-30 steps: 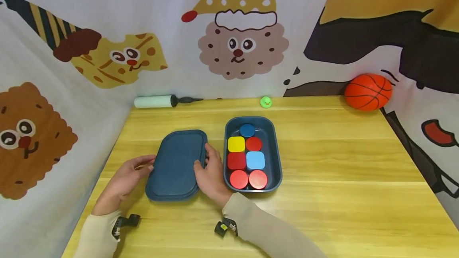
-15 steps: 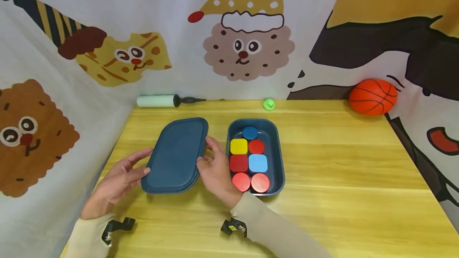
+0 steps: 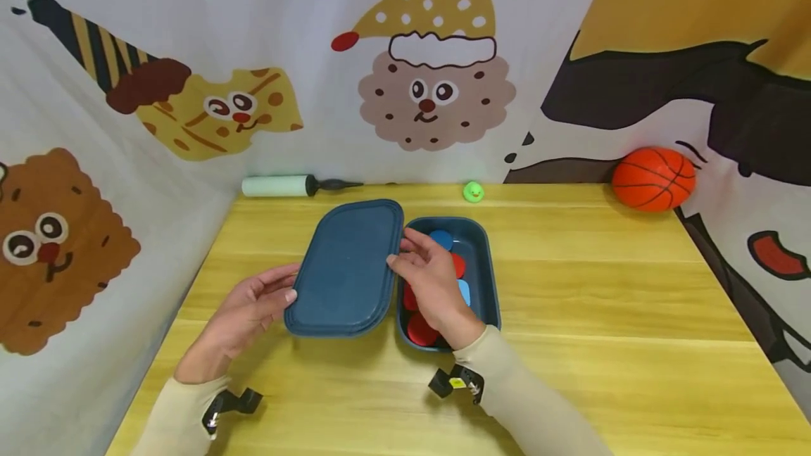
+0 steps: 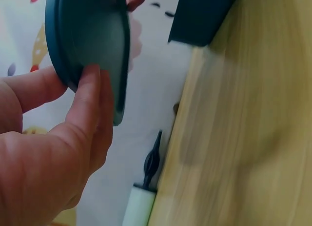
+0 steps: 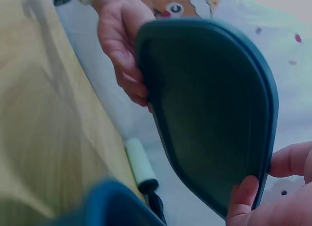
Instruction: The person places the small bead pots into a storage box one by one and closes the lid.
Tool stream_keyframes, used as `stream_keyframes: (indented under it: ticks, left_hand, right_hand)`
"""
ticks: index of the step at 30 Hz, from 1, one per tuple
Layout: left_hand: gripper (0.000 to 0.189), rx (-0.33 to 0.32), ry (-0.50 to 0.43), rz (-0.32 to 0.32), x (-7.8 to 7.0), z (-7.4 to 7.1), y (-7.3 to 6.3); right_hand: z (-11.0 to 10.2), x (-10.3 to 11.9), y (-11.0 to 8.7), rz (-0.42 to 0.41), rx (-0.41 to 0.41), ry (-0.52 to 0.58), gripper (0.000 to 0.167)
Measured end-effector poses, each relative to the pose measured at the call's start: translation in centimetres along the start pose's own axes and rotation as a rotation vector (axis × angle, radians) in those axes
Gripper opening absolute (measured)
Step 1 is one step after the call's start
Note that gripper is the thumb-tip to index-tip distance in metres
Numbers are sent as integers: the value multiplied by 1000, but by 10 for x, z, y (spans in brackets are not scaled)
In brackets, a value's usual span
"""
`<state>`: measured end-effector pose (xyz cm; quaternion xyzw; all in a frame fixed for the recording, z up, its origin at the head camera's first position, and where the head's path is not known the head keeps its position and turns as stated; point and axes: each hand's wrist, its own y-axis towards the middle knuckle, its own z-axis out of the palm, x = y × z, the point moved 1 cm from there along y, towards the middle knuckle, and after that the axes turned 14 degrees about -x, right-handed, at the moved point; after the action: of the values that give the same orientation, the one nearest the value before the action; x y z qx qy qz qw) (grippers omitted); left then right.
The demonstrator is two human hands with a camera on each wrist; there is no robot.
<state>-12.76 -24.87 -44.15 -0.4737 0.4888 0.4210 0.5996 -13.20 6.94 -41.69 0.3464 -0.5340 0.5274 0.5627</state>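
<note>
A dark blue rounded lid (image 3: pixel 348 266) is held up off the table, just left of a matching box (image 3: pixel 483 266). My left hand (image 3: pixel 250 312) pinches its left edge, thumb on top and fingers beneath, as the left wrist view of the lid (image 4: pixel 92 35) shows. At the opposite edge my right hand (image 3: pixel 437 287) pinches it, reaching over the box. The lid's underside (image 5: pixel 204 109) faces the right wrist camera. Inside the box lie round and square pieces, among them a blue disc (image 3: pixel 441 239) and a red disc (image 3: pixel 421 329); my right hand hides some of them.
At the back of the wooden table (image 3: pixel 602 343) lie a pale green hand pump (image 3: pixel 275 186) and a small green duck (image 3: pixel 473 192). An orange basketball (image 3: pixel 654 179) sits at the back right corner. A cartoon-printed cloth (image 3: pixel 253 13) hangs behind and at the sides.
Both hands have raised the lid off the table and carried it rightward toward the box. The right hand now covers part of the box and several pieces.
</note>
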Motion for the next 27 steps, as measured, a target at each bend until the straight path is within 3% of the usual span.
stream_keyframes:
  ticks: [4,9,13,16,20,27]
  left_hand:
    - [57,19,-7,-21,5,12,4]
    - [61,86,-45,-23,6,30,9]
    - [65,121,-62,-22,5,45,14]
    - [68,103,-54,-44,1,57,19]
    - [68,84,-77,-47,-5,76,35]
    - [48,52,-72,27,-16,103,68]
  right_hand:
    - [-14,4,13,-3,-36,25,62]
    - [-36,12,30,16,-81,35,54]
    - [-55,21,42,10,-64,6,46]
    - [-71,32,48,-21,-47,-63,43]
    - [-90,53,53,-82,-61,-151,41]
    - [-110,92,48,-197,-83,-190,36]
